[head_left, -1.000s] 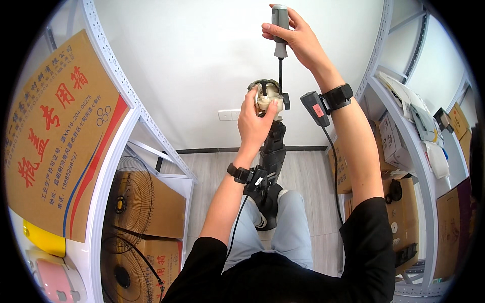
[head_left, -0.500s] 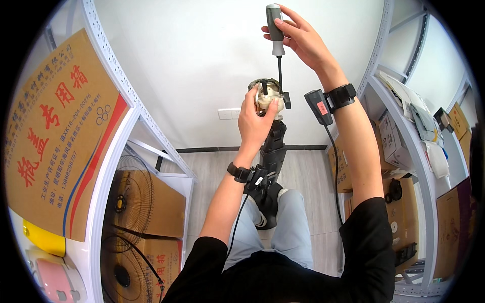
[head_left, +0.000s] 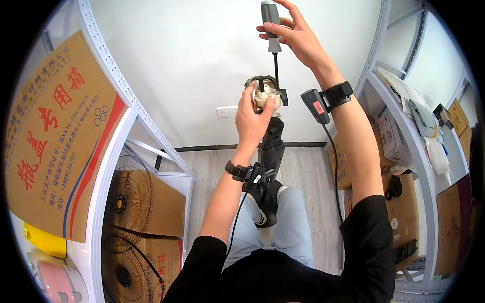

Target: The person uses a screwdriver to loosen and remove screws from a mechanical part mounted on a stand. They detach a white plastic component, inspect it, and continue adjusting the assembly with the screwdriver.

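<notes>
My left hand [head_left: 252, 113] grips a cream plastic mechanism [head_left: 263, 101] with a dark rim, on top of a black jointed stand [head_left: 270, 156] whose foot sits between my shoes. Above it, my right hand [head_left: 295, 35] holds a grey screwdriver [head_left: 271, 20] upright by its handle, fingers curled loosely round it. The screwdriver's long black shaft runs down to the right side of the mechanism; I cannot make out its tip. Both my wrists carry black strapped devices with cables.
Metal shelving flanks me. On the left are a large cardboard sheet [head_left: 65, 131], yellow and pink items, boxes and black wire fan guards [head_left: 126, 202]. The right shelves hold boxes, papers and black parts [head_left: 395, 187]. A white wall with a socket plate [head_left: 223, 112] is ahead.
The screwdriver and my right hand have shifted slightly up and left. My left hand and the mechanism have also moved slightly left and up in the view.
</notes>
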Demonstrator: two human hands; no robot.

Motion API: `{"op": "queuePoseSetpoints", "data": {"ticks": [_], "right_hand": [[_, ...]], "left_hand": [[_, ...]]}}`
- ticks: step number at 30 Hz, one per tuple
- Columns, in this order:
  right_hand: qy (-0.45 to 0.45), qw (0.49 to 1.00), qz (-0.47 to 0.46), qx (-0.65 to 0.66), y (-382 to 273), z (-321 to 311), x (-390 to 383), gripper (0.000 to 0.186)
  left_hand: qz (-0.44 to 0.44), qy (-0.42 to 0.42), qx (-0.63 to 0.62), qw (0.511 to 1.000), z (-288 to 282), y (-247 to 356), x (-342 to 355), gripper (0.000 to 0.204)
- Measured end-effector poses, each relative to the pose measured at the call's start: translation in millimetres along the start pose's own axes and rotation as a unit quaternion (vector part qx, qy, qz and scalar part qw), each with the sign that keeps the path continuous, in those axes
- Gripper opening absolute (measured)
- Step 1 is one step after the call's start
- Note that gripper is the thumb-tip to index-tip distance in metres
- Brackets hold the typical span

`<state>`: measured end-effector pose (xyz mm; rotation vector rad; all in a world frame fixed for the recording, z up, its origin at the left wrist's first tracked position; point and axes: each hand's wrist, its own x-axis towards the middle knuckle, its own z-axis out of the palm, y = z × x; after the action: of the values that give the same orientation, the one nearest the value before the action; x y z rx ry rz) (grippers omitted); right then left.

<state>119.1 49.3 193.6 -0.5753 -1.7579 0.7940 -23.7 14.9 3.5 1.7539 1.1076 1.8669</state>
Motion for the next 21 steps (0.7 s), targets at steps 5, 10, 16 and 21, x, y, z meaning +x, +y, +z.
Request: {"op": "queuePoseSetpoints", "data": {"ticks": [5, 10, 16, 21], "right_hand": [[0.021, 1.0, -0.012, -0.012, 4.4, -1.3, 2.4, 0.084], [0.045, 0.991, 0.002, -0.124, -14.4, 6.6, -5.0, 0.081], [0.034, 0.999, 0.001, -0.007, 9.3, -10.3, 3.3, 0.075], [0.05, 0.999, 0.0, 0.014, 15.1, -13.0, 3.9, 0.071]], "left_hand": [[0.045, 0.012, 0.027, 0.999, 1.0, -3.3, 0.5, 0.057], [0.02, 0.0, 0.057, 0.998, -2.7, 1.3, 0.6, 0.059], [0.054, 0.049, 0.115, 0.991, -10.5, 31.0, -1.0, 0.052], [0.173, 0.053, 0.209, 0.961, -19.0, 40.8, 29.2, 0.028]]}}
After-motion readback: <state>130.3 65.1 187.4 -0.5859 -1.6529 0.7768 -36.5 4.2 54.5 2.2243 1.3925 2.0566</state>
